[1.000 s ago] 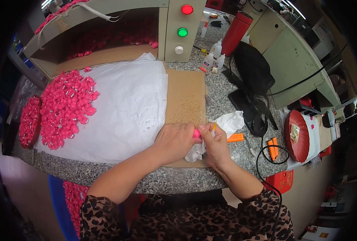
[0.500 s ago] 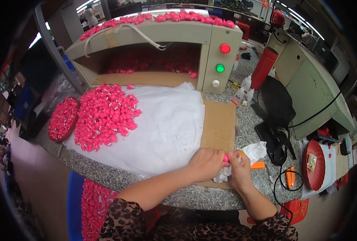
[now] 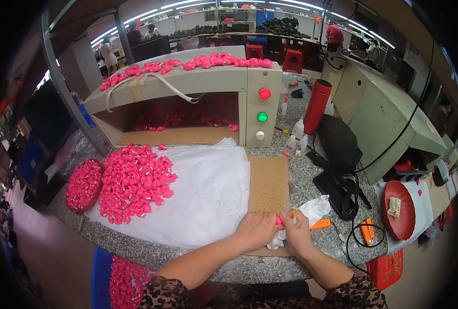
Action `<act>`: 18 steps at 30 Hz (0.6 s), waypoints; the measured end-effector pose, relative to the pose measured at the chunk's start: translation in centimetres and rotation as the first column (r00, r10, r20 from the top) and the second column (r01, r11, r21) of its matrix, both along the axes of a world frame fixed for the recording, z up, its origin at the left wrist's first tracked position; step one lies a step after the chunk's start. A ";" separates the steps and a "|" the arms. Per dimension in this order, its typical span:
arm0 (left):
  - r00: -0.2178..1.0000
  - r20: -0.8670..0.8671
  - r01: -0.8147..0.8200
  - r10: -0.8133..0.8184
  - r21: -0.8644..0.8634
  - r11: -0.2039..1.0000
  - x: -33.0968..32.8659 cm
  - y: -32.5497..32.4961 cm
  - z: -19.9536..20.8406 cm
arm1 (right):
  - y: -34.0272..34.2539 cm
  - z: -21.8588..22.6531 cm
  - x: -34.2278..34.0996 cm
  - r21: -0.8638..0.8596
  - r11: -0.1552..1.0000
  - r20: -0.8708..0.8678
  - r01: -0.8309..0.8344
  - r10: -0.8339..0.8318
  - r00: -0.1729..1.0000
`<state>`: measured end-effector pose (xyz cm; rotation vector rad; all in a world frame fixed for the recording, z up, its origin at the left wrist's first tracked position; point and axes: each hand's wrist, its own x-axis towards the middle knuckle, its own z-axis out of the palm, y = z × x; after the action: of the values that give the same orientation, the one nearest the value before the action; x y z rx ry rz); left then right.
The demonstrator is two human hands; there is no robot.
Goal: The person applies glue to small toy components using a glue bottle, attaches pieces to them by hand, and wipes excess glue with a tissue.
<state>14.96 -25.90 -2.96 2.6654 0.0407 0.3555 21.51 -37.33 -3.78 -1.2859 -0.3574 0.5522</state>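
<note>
Over the front end of a brown cardboard sheet point(image 3: 268, 180), my two hands are close together. My left hand point(image 3: 257, 230) is closed round a small glossy pink piece point(image 3: 279, 220), most of it hidden by the fingers. Pinched against it, my right hand point(image 3: 297, 237) holds a slim thing with a yellow end point(image 3: 294, 213); its kind is hidden. Crumpled white tissue point(image 3: 277, 240) shows below the hands, and more tissue point(image 3: 315, 207) lies to their right. A big heap of pink pieces point(image 3: 134, 180) spreads over a white cloth point(image 3: 208, 190) on the left.
Behind the cloth stands a beige box oven point(image 3: 264, 129), pink pieces inside and on top. A red dish point(image 3: 85, 185) of pieces sits far left. At right are small bottles point(image 3: 297, 129), a red flask point(image 3: 317, 103), a black bag point(image 3: 337, 141), orange-handled cutter point(image 3: 320, 224) and black cable point(image 3: 348, 247).
The view has tilted up, so the bench appears lower and more of the room shows. My hands keep their hold over the cardboard; the pink piece is now more covered.
</note>
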 end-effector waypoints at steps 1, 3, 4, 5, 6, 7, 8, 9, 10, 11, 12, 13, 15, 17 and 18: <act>1.000 0.003 0.002 -0.002 0.003 1.000 0.0 0.0 -0.1 | 0.0 0.0 0.0 0.006 1.000 0.002 -0.003 0.003 1.000; 1.000 0.007 0.005 -0.005 0.007 1.000 0.0 0.0 0.2 | 0.1 -0.1 0.0 0.000 1.000 0.023 0.007 -0.007 1.000; 0.999 -0.032 -0.005 0.005 -0.003 1.000 0.0 0.0 0.5 | 0.1 0.0 0.0 0.001 1.000 0.025 0.007 -0.007 1.000; 0.997 -0.072 -0.015 0.014 -0.013 1.000 0.0 -0.1 0.7 | 0.1 0.2 0.0 0.009 1.000 0.018 0.001 -0.001 1.000; 0.997 -0.071 -0.015 0.015 -0.011 1.000 0.0 -0.1 0.7 | 0.2 0.3 0.0 0.018 1.000 0.012 -0.005 0.005 1.000; 0.998 -0.067 -0.018 0.017 -0.018 1.000 0.0 -0.1 0.7 | 0.2 0.2 0.0 0.020 1.000 0.012 -0.006 0.005 1.000; 0.998 -0.064 -0.021 0.019 -0.025 0.999 0.0 -0.1 0.6 | 0.2 0.1 0.0 0.013 1.000 0.007 -0.006 0.006 1.000; 0.998 -0.063 -0.022 0.020 -0.023 1.000 0.0 -0.1 0.7 | 0.2 0.1 0.0 0.005 1.000 0.002 -0.006 0.006 1.000; 0.998 -0.065 -0.021 0.019 -0.028 0.999 0.0 -0.1 0.7 | 0.2 0.1 0.0 0.007 1.000 0.002 -0.007 0.007 1.000; 0.998 -0.066 -0.019 0.017 -0.034 0.999 0.0 -0.1 0.7 | 0.2 0.2 0.0 0.001 1.000 0.009 -0.006 0.006 1.000; 0.998 -0.066 -0.020 0.018 -0.032 0.999 0.0 -0.1 0.7 | 0.2 0.2 0.0 -0.005 1.000 0.016 -0.005 0.005 1.000; 0.998 -0.061 -0.024 0.022 -0.026 0.999 0.0 -0.1 0.6 | 0.2 0.1 0.1 -0.004 1.000 0.017 -0.005 0.006 1.000; 0.998 -0.054 -0.030 0.029 -0.018 0.999 0.0 -0.1 0.4 | 0.2 -0.4 0.2 0.011 1.000 0.040 -0.003 0.003 0.999; 1.000 -0.023 -0.008 0.007 -0.022 1.000 0.0 0.0 0.3 | 0.2 -0.2 0.1 -0.002 1.000 0.039 -0.008 0.008 0.999; 1.000 -0.023 -0.007 0.006 -0.022 1.000 0.0 -0.1 0.4 | 0.1 -0.1 0.1 -0.017 1.000 0.036 -0.007 0.007 0.999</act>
<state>14.92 -25.96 -2.60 2.6478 0.0601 0.3250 21.60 -37.20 -3.91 -1.3129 -0.3882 0.5393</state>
